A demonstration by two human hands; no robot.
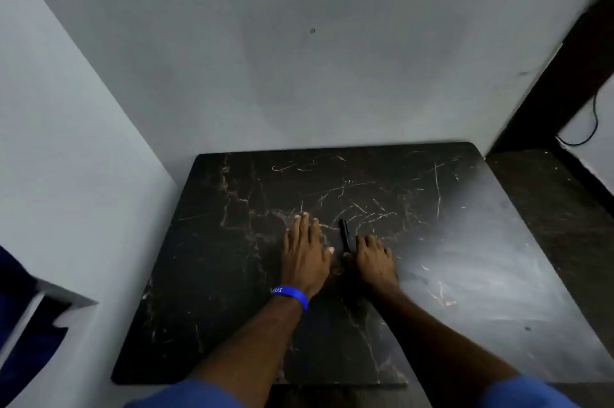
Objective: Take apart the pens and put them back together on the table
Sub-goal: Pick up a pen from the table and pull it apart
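A dark pen lies on the black marble table, pointing away from me, between my two hands. My left hand rests flat on the table just left of the pen, fingers stretched forward, a blue wristband on its wrist. My right hand lies palm down just right of the pen, its thumb close to the pen's near end; whether it touches the pen is unclear. Neither hand holds anything.
Grey walls close in behind and to the left of the table. A dark shelf or ledge runs along the right side. The table's right part shows a pale glare.
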